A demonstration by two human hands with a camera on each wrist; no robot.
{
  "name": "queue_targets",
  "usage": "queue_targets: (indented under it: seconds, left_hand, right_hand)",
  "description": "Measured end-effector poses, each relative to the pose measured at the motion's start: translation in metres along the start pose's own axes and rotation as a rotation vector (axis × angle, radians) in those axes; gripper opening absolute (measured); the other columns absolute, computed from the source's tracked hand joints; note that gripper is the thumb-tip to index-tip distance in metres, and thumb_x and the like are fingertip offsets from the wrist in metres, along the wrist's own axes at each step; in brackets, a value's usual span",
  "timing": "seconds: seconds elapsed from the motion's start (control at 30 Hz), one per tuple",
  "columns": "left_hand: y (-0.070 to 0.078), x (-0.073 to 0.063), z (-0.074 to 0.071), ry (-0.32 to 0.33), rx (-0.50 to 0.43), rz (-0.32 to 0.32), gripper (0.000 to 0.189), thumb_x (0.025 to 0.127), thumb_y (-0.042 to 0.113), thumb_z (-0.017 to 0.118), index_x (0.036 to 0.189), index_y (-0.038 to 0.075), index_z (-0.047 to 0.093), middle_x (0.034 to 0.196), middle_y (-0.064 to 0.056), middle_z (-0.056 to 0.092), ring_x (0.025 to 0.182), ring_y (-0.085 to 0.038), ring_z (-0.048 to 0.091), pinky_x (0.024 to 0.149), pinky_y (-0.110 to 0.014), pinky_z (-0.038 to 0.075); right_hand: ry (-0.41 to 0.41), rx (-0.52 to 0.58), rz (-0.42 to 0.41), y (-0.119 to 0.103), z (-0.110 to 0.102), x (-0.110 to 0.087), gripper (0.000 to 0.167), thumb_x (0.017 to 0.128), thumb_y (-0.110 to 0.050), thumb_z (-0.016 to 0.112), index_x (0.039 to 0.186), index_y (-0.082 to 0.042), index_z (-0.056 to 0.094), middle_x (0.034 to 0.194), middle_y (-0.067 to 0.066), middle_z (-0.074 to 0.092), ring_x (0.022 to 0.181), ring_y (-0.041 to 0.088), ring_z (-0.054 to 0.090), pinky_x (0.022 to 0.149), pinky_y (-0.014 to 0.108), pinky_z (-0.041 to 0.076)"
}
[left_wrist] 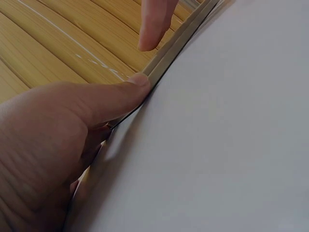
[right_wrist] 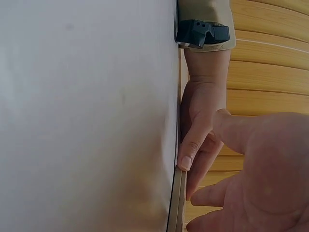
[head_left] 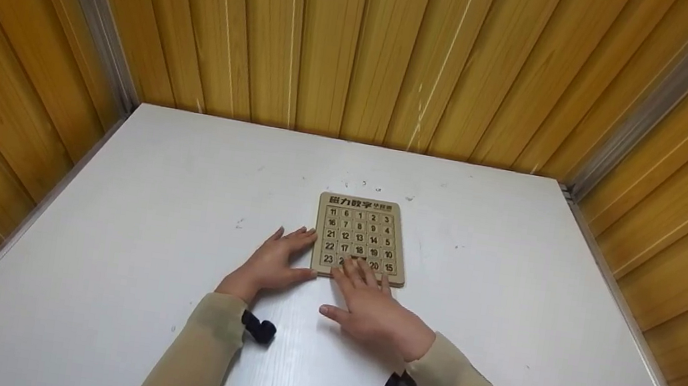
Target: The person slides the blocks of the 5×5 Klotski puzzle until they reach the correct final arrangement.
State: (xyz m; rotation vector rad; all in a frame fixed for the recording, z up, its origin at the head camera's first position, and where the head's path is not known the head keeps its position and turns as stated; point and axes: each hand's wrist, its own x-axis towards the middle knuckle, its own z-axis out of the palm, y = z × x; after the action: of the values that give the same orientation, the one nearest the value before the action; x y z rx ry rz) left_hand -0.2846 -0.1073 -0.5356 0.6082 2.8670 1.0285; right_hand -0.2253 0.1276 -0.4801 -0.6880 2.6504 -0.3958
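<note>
A wooden sliding number puzzle (head_left: 361, 203) lies flat on the white table, its numbered tiles facing up and Chinese characters along the far edge. My left hand (head_left: 276, 261) holds it at the near left corner, with the thumb against the near edge and fingers along the left side. In the left wrist view, the left thumb (left_wrist: 111, 99) rests on the puzzle's edge (left_wrist: 169, 50). The right hand (head_left: 371, 308) reaches over the near edge, fingertips on the bottom row between 23 and 20, hiding some tiles. Its thumb (head_left: 334, 313) sticks out to the left, off the puzzle.
The white table (head_left: 504, 296) spreads around the puzzle, with small dark marks beyond its far edge. Yellow wood-look panels (head_left: 364, 48) enclose the back and sides, with grey metal posts at the corners. Each sleeve carries a small black camera (head_left: 258, 328).
</note>
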Motion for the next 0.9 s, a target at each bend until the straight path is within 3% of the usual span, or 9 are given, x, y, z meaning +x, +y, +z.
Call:
queue_targets:
  seconds: [0.43,0.9]
  left_hand:
    - [0.000,0.001,0.000,0.009,0.000,0.016,0.079,0.089,0.035,0.079,0.155,0.009,0.045,0.161,-0.011,0.045,0.154,-0.029,0.037,0.134,-0.051,0.013]
    - [0.001,0.000,-0.001,-0.003,-0.003,-0.005,0.079,0.089,0.037,0.078,0.156,0.011,0.044,0.163,-0.009,0.043,0.156,-0.027,0.035,0.135,-0.049,0.009]
  right_hand:
    - [-0.008,-0.036,0.005,0.002,0.000,0.001,0.084,0.102,-0.062,0.047,0.166,-0.017,0.016,0.175,0.008,0.002,0.162,0.037,-0.003,0.129,0.068,-0.004]
    - [-0.011,-0.039,0.031,0.014,-0.004,-0.007,0.085,0.102,-0.062,0.046,0.167,-0.017,0.013,0.175,0.006,0.001,0.162,0.035,-0.006,0.129,0.067,-0.006]
